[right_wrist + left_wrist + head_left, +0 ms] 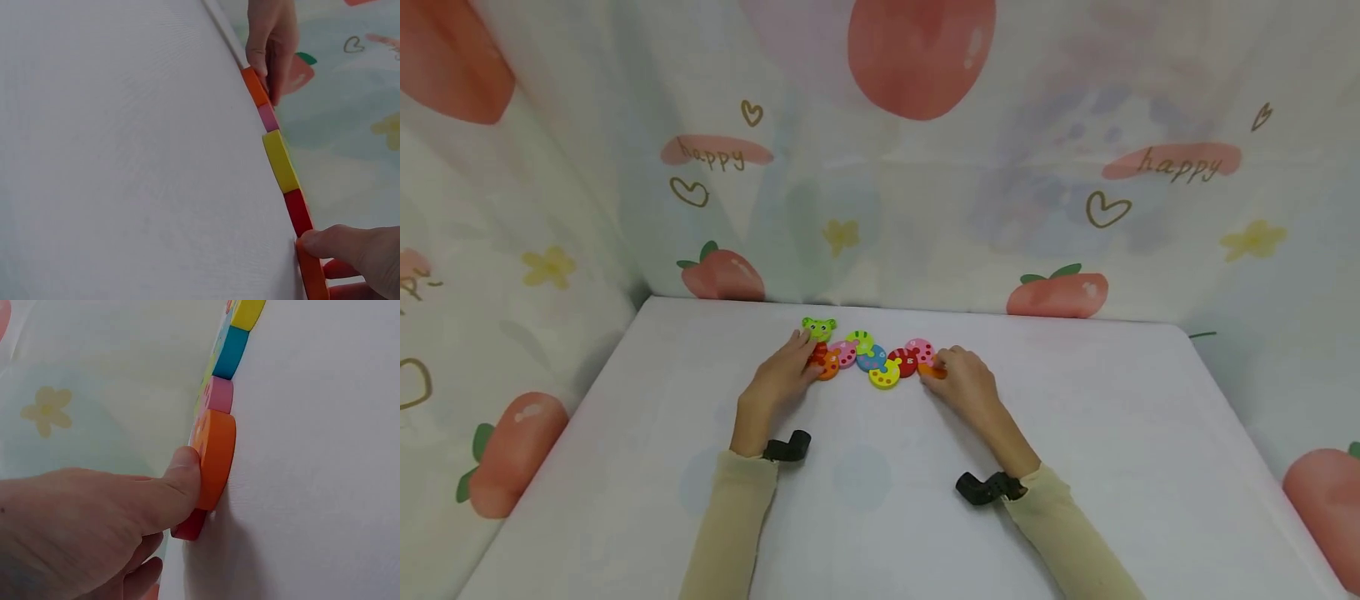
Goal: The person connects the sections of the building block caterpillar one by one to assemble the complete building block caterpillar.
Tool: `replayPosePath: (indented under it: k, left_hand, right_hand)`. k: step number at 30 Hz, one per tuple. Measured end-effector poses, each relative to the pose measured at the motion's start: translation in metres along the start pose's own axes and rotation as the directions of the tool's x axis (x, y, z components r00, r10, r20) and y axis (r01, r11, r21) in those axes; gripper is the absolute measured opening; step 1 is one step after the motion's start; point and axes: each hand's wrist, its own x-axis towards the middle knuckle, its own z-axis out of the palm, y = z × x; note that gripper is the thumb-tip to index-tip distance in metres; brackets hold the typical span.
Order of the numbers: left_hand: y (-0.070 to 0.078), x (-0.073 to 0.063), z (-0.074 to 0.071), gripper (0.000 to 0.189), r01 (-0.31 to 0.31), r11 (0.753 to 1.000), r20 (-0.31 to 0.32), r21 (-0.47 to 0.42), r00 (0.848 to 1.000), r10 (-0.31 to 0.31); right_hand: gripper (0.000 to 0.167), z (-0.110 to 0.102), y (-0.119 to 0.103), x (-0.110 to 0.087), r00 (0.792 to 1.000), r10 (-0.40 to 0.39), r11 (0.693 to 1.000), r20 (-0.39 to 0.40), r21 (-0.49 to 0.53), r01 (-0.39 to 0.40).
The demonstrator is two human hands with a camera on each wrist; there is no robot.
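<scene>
A wavy row of flat, round, colourful puzzle pieces lies on the white table, starting with a green animal-face piece point(818, 327). My left hand point(781, 372) rests on the row's left end, fingers by the green face and the thumb on an orange piece point(219, 459). Part of a red piece point(190, 526) shows under that hand. At the other end, my right hand point(968, 382) pinches another orange piece point(314, 275), which sits against a red piece point(299, 212). Between the hands run pink, green, blue and yellow point(884, 375) pieces.
The white table point(865, 533) has its back edge close behind the row. Cloth point(925, 217) printed with fruit, hearts and "happy" hangs behind and at the sides. Each wrist wears a black camera point(788, 447).
</scene>
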Motion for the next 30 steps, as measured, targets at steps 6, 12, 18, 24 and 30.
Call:
replayPosePath:
  k: [6, 12, 18, 24, 30]
  left_hand:
    - [0.006, 0.005, 0.004, 0.066, 0.023, 1.000, -0.048, -0.011, 0.999, -0.023]
    - [0.013, 0.005, 0.009, 0.066, 0.077, 0.997, -0.060, -0.025, 0.995, -0.078]
    - [0.012, 0.007, 0.011, 0.067, 0.091, 0.995, -0.046, -0.047, 0.995, -0.093]
    - [0.009, 0.008, 0.011, 0.069, 0.084, 0.995, -0.040, -0.053, 0.995, -0.086]
    - [0.010, 0.008, 0.010, 0.069, 0.079, 0.995, -0.032, -0.055, 0.996, -0.081]
  right_hand:
    - [0.034, -0.005, 0.002, 0.002, 1.000, 0.011, 0.999, -0.022, -0.030, -0.012]
    - [0.034, -0.005, 0.005, 0.000, 1.000, 0.022, 0.999, -0.008, -0.046, -0.023]
    - [0.034, -0.006, 0.006, 0.001, 1.000, 0.022, 0.998, -0.022, -0.053, -0.023]
    - [0.033, -0.005, 0.005, 0.001, 0.999, 0.017, 0.998, -0.031, -0.056, -0.019]
    - [0.033, -0.004, 0.005, 0.001, 0.999, 0.021, 0.998, -0.039, -0.058, -0.024]
